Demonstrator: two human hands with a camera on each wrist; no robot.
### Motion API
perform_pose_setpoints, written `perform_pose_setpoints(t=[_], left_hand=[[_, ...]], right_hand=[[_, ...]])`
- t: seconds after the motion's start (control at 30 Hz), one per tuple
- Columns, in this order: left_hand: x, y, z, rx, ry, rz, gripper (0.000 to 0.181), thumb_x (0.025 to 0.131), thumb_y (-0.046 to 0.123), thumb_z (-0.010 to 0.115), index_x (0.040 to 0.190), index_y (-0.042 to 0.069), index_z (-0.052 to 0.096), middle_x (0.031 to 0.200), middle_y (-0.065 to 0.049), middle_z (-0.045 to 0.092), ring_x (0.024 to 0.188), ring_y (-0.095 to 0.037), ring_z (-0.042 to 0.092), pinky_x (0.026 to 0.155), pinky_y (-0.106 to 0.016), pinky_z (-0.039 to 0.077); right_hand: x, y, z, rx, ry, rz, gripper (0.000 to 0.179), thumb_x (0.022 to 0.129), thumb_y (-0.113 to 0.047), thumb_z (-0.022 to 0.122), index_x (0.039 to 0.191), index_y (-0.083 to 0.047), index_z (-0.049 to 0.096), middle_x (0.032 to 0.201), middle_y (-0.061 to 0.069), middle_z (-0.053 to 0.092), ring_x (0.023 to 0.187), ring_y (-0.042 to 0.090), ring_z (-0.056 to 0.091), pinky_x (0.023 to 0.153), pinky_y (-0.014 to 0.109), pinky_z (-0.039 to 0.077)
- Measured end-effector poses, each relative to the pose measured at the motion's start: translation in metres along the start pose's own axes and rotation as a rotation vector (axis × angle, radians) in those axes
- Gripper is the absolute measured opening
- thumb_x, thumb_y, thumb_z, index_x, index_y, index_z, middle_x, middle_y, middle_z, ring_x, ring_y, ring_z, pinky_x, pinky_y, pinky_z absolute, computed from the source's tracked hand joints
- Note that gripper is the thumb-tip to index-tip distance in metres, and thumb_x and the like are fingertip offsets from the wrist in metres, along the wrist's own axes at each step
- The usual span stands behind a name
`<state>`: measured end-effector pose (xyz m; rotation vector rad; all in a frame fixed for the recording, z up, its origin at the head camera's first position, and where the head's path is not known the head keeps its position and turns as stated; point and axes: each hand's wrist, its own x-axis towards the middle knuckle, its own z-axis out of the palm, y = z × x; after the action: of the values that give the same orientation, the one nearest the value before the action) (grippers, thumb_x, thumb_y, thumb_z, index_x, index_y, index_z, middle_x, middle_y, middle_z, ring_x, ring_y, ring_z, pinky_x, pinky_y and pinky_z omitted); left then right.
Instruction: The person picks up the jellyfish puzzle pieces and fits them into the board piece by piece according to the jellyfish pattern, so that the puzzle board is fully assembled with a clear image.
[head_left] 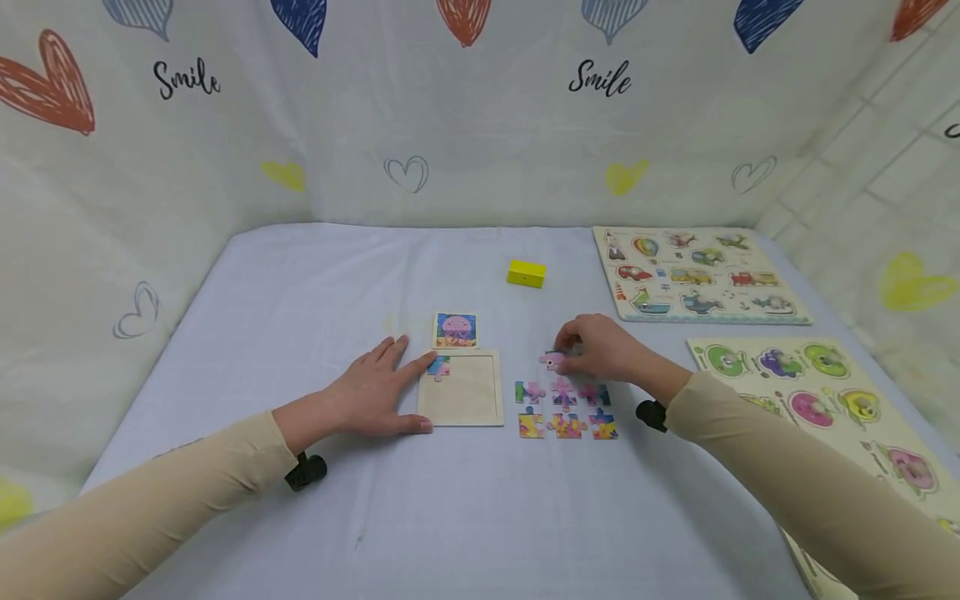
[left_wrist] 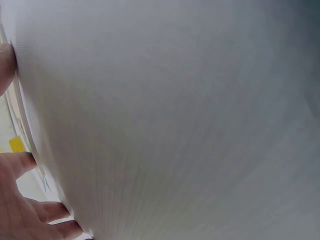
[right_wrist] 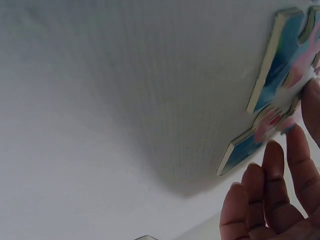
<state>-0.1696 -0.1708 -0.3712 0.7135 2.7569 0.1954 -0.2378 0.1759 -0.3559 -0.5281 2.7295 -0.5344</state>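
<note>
My left hand (head_left: 372,390) lies with fingers spread at the left side of a shallow wooden puzzle tray (head_left: 498,392), index fingertip and thumb at its edge. One blue and pink jigsaw piece (head_left: 438,367) sits in the tray's upper left corner. Between the thumb and index finger of my right hand (head_left: 606,348) is a pink jigsaw piece (head_left: 551,360), blurred in the right wrist view. Beside those fingers a blue-edged piece (right_wrist: 240,152) lies on the cloth. Below it in the head view are two rows of loose pieces (head_left: 567,426).
A small jellyfish picture (head_left: 455,330) stands against the tray's far edge. Behind is a yellow block (head_left: 527,273). Two picture boards lie to the right, one with vehicles (head_left: 701,275), one with fruit (head_left: 810,408) partly under the right forearm. A printed curtain (head_left: 502,125) borders the table.
</note>
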Motion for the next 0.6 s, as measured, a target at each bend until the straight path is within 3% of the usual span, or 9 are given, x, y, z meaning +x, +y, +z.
perform_pose_setpoints(t=[0.2,0.37,0.6], left_hand=[[0.000,0.000,0.000,0.003,-0.002,-0.002,0.096,0.088,0.064,0.068,0.162,0.016,0.030,0.165,-0.032,0.020,0.152,-0.054,0.022,0.116,-0.068,0.032],[0.000,0.000,-0.001,0.001,-0.003,0.004,0.095,0.089,0.064,0.068,0.162,0.015,0.031,0.165,-0.033,0.020,0.151,-0.055,0.023,0.116,-0.068,0.031],[-0.001,0.000,-0.001,0.006,0.003,0.007,0.096,0.088,0.064,0.068,0.162,0.015,0.031,0.165,-0.032,0.021,0.151,-0.055,0.023,0.116,-0.068,0.032]], right_hand=[[-0.003,-0.004,0.001,0.048,0.023,0.003,0.020,0.089,-0.015,0.080,0.100,-0.008,0.066,0.099,0.007,0.067,0.094,0.025,0.056,0.087,0.038,0.049],[-0.001,-0.008,0.000,0.148,0.022,-0.010,0.009,0.093,-0.011,0.074,0.100,-0.010,0.068,0.097,0.005,0.067,0.092,0.022,0.057,0.083,0.034,0.049],[0.013,-0.035,0.001,0.333,-0.007,0.019,0.015,0.093,-0.015,0.076,0.104,-0.007,0.071,0.093,0.007,0.070,0.085,0.020,0.059,0.078,0.028,0.052]])
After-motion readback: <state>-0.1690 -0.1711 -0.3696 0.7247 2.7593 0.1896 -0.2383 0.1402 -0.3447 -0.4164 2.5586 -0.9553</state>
